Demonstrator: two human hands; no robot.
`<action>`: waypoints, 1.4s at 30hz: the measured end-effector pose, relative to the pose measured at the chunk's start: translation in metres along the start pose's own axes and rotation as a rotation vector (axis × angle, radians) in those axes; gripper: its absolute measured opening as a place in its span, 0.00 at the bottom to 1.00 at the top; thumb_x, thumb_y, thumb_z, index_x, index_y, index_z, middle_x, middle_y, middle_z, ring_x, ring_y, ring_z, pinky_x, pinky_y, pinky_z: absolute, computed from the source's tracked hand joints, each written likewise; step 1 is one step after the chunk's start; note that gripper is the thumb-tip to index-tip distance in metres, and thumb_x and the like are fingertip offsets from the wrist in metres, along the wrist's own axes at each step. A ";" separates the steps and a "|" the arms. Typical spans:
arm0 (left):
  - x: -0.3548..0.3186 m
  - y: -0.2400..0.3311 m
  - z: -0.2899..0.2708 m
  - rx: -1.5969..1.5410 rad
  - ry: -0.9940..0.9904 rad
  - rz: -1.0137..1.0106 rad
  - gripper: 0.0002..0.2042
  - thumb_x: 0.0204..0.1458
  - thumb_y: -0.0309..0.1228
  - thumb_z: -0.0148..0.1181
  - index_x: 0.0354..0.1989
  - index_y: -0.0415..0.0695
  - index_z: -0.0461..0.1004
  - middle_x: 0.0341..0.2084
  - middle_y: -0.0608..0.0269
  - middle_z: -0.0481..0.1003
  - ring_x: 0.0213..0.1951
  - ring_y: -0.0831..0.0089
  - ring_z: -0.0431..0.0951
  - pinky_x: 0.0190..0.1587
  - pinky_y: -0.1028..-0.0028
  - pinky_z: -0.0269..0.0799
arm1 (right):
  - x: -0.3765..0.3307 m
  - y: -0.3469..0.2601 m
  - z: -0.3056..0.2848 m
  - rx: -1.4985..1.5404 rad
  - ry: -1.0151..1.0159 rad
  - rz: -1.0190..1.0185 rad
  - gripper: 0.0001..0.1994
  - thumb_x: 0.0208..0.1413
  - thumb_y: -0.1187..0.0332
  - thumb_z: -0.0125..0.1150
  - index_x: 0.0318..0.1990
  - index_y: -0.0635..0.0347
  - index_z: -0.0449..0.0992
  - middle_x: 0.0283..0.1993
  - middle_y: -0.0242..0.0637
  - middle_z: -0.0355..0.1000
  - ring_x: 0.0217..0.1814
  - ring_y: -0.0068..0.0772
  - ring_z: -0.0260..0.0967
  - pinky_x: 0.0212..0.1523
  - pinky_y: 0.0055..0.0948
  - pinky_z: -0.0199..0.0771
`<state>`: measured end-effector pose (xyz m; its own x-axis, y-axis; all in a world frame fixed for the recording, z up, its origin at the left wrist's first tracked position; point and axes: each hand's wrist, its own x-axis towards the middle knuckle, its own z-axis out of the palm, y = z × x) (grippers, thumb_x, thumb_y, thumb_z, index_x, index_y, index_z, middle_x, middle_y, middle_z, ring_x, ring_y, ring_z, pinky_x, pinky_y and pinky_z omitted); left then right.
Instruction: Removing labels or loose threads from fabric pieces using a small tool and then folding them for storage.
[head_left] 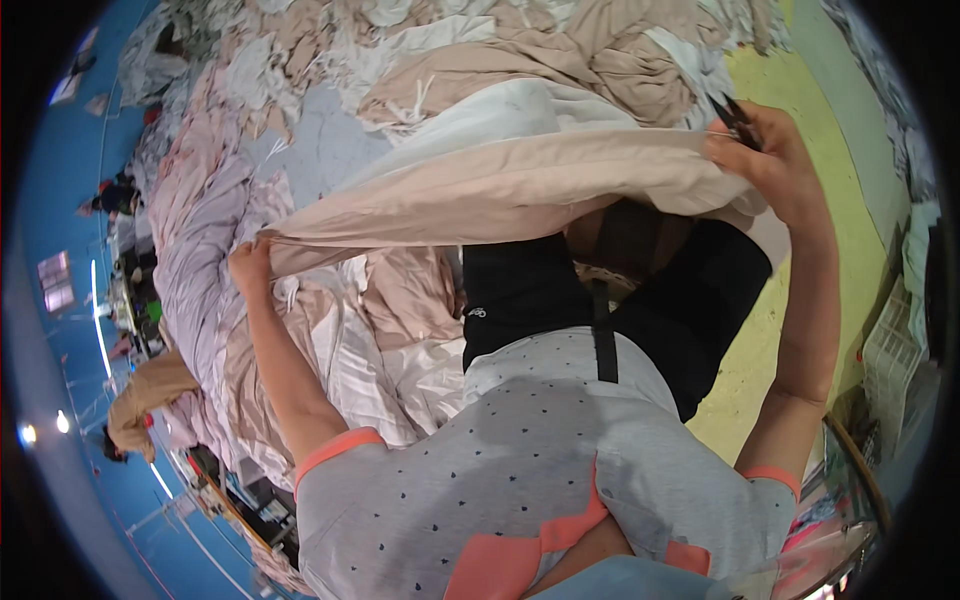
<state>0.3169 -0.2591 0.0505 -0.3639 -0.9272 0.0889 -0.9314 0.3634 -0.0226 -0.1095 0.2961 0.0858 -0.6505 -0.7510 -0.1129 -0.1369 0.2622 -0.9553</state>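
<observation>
Beige fabric (pixel 500 185) stretches in a long sheet between the person's two raised hands, hanging in front of the body and above the black trousers (pixel 520 290). The left hand (pixel 250 265) is closed on the sheet's lower left corner, fingers pinched tight around the edge. The right hand (pixel 765 165) grips the upper right edge of the same sheet, and a pair of small dark snips (pixel 737 120) sticks up from that hand, their blades pointing away from the body; whether they touch the cloth cannot be told. The sheet sags a little between the two grips and shows a fold line along its length.

Behind it lies a large heap of cloth (pixel 420 60) in beige, white and pale lilac, spread across most of the upper view. A yellow floor (pixel 780 330) shows at the right, beside a white slatted crate (pixel 890 350). The person wears a grey dotted shirt (pixel 500 450) with coral trim at the sleeves. At far left, a tan bundle (pixel 150 390) sits near the pile's edge.
</observation>
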 end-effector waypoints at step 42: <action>-0.196 0.315 0.040 -0.941 -0.083 0.840 0.06 0.41 0.19 0.64 0.29 0.38 0.75 0.30 0.58 0.74 0.30 0.64 0.74 0.32 0.72 0.71 | 0.034 0.105 0.198 -0.047 0.228 -0.248 0.12 0.45 0.71 0.65 0.37 0.67 0.75 0.31 0.42 0.70 0.31 0.39 0.70 0.32 0.30 0.68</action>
<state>0.0943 0.0331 -0.0137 -0.8692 -0.3704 0.3277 -0.0577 0.7340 0.6767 0.0020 0.1780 -0.0722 -0.7427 -0.6419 0.1906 -0.3428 0.1200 -0.9317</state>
